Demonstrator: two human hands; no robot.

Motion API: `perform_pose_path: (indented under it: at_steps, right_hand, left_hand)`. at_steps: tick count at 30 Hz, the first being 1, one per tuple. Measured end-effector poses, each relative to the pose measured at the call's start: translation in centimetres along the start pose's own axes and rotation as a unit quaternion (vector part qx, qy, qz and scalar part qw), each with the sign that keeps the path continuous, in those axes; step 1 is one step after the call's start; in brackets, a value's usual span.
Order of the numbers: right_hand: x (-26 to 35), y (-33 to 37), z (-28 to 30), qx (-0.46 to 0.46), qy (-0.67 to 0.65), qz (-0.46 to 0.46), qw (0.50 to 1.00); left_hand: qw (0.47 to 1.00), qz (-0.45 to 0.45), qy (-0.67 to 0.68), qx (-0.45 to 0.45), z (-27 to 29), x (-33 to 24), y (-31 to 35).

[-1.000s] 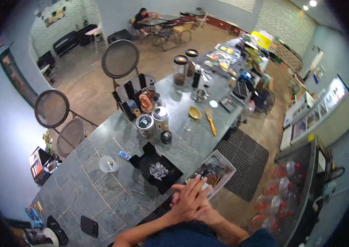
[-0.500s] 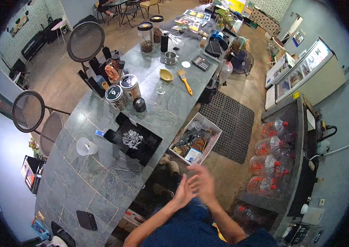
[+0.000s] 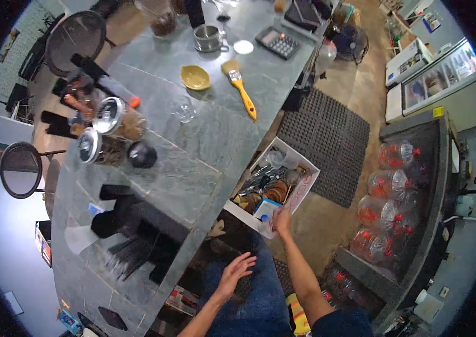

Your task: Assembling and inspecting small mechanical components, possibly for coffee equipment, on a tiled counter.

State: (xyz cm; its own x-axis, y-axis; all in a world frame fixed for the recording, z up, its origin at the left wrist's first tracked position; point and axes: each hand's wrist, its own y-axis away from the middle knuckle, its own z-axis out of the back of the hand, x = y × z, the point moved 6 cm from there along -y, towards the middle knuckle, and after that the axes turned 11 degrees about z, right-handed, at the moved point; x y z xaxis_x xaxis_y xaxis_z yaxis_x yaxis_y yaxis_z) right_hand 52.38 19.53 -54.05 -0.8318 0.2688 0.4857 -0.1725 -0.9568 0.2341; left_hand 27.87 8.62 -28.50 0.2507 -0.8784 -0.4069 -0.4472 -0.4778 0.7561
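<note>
My right hand [image 3: 281, 221] reaches down to the near right wall of a white open box [image 3: 303, 197] on the floor. Its fingers are curled over the rim, though blur hides the exact grip. Inside the box, close to these fingers, lies a white and blue packet [image 3: 266, 209]. Several dark utensils and a brown coiled item [image 3: 275, 191] also fill it. My left hand [image 3: 234, 276] hovers above my legs, fingers spread, with nothing in it.
To the left runs a grey stone counter [image 3: 210, 163] bearing a brush [image 3: 242, 92], a yellow bowl [image 3: 195, 77], a calculator [image 3: 278, 42] and lidded jars [image 3: 119, 119]. Large clear bottles [image 3: 377, 212] stand on the right, and a black rubber mat [image 3: 328, 149] lies beyond the box.
My hands were together in front of me and have parted. The right one went down to the box, while the left dropped lower and to the left. The view has shifted as well.
</note>
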Motion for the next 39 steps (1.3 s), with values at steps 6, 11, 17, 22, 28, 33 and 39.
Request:
perform_pose_path:
  at_steps: [6, 11, 17, 22, 28, 33, 39]
  right_hand:
    - [-22.8, -11.8, -5.8, -0.129, 0.111, -0.136, 0.976]
    - [-6.7, -10.7, -10.3, -0.051, -0.008, -0.171, 0.984]
    - [-9.4, -11.6, 0.5, -0.053, 0.075, -0.103, 0.990]
    - [-1.4, -6.1, 4.8, 0.342, -0.216, -0.160, 0.901]
    - [18.6, 4.4, 20.7, 0.341, -0.471, -0.137, 0.802]
    - [26.0, 4.8, 28.5, 0.307, -0.489, -0.099, 0.810]
    - [36.8, 3.2, 34.8, 0.263, -0.542, 0.059, 0.796]
  left_hand:
    - [0.995, 0.084, -0.016, -0.042, 0.2, 4.9, -7.4]
    - [0.978, 0.118, 0.014, -0.169, 4.3, 5.2, -5.4]
    - [0.988, 0.094, 0.009, -0.120, -0.6, 3.1, -8.1]
    - [0.984, 0.019, -0.051, -0.170, -1.1, 0.2, -7.8]
    - [0.986, -0.003, -0.092, -0.139, -6.7, -6.0, -3.6]
    - [0.974, -0.095, -0.150, -0.141, -9.2, -10.8, 4.0]
    - [0.921, -0.200, -0.264, -0.203, -7.6, -16.7, 15.5]
